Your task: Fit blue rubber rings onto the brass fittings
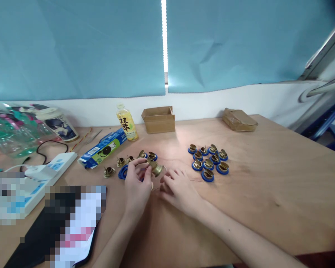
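My left hand (pixel 139 180) is closed on a brass fitting (pixel 155 169), which it holds tilted above the table. Just to the right, my right hand (pixel 178 188) has its fingers curled close to the fitting's end; whatever they pinch is too small or hidden to name. Blue rings (pixel 123 172) lie in a small pile beside my left hand, partly covered by it. Brass pieces without blue rings, such as this one (pixel 108 171), stand to the left. On the right sits a group of several brass pieces with blue rings (pixel 208 164) round their bases.
Behind the hands stand an open cardboard box (pixel 159 123), a yellow-labelled bottle (pixel 127 124) and a blue-green carton (pixel 103 147). A wrapped brown package (pixel 239 120) lies at the back right. Left are a power strip (pixel 51 176), a patterned cup (pixel 60 126) and a blurred-out device (pixel 72 223).
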Action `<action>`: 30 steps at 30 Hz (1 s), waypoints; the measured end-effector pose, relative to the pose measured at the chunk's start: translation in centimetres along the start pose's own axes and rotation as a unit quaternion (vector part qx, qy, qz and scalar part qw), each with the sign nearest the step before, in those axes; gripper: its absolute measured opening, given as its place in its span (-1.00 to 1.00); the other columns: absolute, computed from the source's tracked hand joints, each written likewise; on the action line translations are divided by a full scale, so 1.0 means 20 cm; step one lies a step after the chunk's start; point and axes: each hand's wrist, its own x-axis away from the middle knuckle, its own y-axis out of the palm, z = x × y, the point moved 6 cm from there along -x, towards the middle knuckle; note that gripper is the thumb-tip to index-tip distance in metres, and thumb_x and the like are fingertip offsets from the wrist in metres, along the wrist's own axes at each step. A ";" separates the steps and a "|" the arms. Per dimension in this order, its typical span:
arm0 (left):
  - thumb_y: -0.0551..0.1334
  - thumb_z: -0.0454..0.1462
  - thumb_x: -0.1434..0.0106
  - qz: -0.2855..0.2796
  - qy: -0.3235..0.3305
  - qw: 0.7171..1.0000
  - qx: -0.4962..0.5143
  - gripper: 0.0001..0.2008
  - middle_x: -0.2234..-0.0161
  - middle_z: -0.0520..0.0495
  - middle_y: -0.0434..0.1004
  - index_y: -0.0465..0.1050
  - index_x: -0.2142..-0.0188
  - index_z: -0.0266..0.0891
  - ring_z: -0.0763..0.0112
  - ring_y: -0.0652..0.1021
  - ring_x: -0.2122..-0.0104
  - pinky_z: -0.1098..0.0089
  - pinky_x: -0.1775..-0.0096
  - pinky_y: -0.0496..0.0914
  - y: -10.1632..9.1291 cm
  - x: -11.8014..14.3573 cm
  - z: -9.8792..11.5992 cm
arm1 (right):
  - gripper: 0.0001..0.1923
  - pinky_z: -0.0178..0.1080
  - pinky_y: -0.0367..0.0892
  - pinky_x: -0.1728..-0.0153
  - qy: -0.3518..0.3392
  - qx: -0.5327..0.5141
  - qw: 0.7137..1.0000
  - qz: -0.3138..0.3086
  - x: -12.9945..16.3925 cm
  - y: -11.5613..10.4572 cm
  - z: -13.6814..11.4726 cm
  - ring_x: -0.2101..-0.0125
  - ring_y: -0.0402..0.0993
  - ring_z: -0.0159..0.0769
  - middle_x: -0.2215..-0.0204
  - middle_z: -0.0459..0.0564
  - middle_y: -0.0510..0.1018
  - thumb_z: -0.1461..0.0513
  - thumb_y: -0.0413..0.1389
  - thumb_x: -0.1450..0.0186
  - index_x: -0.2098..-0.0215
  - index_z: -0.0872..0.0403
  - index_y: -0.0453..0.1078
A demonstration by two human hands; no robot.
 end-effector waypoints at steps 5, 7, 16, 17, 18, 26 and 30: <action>0.44 -0.20 -0.01 -0.043 -0.114 0.983 0.136 -0.49 0.31 -0.04 0.56 0.35 0.07 -0.25 0.43 0.57 0.44 0.46 0.42 0.46 0.03 -0.02 -0.04 | -0.76 -0.16 0.21 0.14 -0.002 -0.025 1.000 -0.013 0.00 0.03 -0.01 0.14 0.37 -0.16 0.20 -0.04 0.53 0.08 0.29 -0.27 0.24 0.04 0.42; 0.47 -0.23 0.04 -0.071 -0.157 0.966 0.192 -0.43 0.28 -0.03 0.57 0.38 0.03 -0.25 0.49 0.56 0.44 0.49 0.39 0.47 0.05 -0.01 -0.04 | -0.83 -0.18 0.20 0.16 0.002 -0.035 0.999 -0.033 0.00 0.04 -0.01 0.16 0.38 -0.19 0.24 -0.06 0.53 0.14 0.26 -0.30 0.27 0.05 0.40; 0.40 -0.46 0.05 -0.113 -0.236 0.920 0.291 -0.66 0.32 -0.02 0.62 0.57 0.22 -0.25 0.44 0.63 0.33 0.55 0.29 0.52 0.10 0.02 -0.04 | -0.86 -0.07 0.21 0.10 0.018 0.047 0.989 -0.136 -0.01 0.04 0.01 0.11 0.39 -0.02 0.18 0.22 0.54 0.30 0.08 -0.35 0.19 0.23 0.42; 0.38 -0.48 0.06 -0.102 -0.243 0.920 0.289 -0.69 0.32 -0.02 0.63 0.57 0.26 -0.25 0.43 0.63 0.34 0.55 0.29 0.52 0.10 0.02 -0.04 | -0.85 -0.07 0.21 0.09 0.013 0.049 0.989 -0.137 -0.01 0.04 0.02 0.10 0.39 -0.01 0.17 0.24 0.53 0.30 0.08 -0.35 0.18 0.25 0.42; 0.36 -0.49 0.06 -0.091 -0.248 0.921 0.288 -0.71 0.33 -0.02 0.63 0.57 0.29 -0.26 0.42 0.64 0.34 0.54 0.30 0.53 0.09 0.02 -0.05 | -0.85 -0.08 0.22 0.09 0.010 0.046 0.989 -0.138 -0.01 0.04 0.02 0.10 0.39 -0.01 0.18 0.23 0.53 0.30 0.08 -0.35 0.18 0.25 0.43; 0.29 -0.54 0.04 -0.054 -0.247 0.929 0.272 -0.73 0.38 -0.03 0.64 0.53 0.32 -0.29 0.42 0.65 0.37 0.54 0.30 0.54 0.07 0.01 -0.05 | -0.79 -0.29 0.19 0.36 0.061 -0.088 0.991 -0.080 0.00 -0.05 0.08 0.32 0.41 -0.26 0.37 -0.02 0.52 0.15 0.23 -0.28 0.33 0.11 0.35; 0.29 -0.55 0.04 -0.052 -0.257 0.926 0.271 -0.73 0.38 -0.03 0.64 0.51 0.32 -0.29 0.42 0.65 0.38 0.54 0.32 0.54 0.07 0.02 -0.05 | -0.60 -0.32 0.05 0.53 0.101 -0.123 0.980 -0.124 0.01 -0.01 0.11 0.47 0.38 -0.32 0.48 -0.12 0.53 0.01 0.38 -0.07 0.36 0.08 0.37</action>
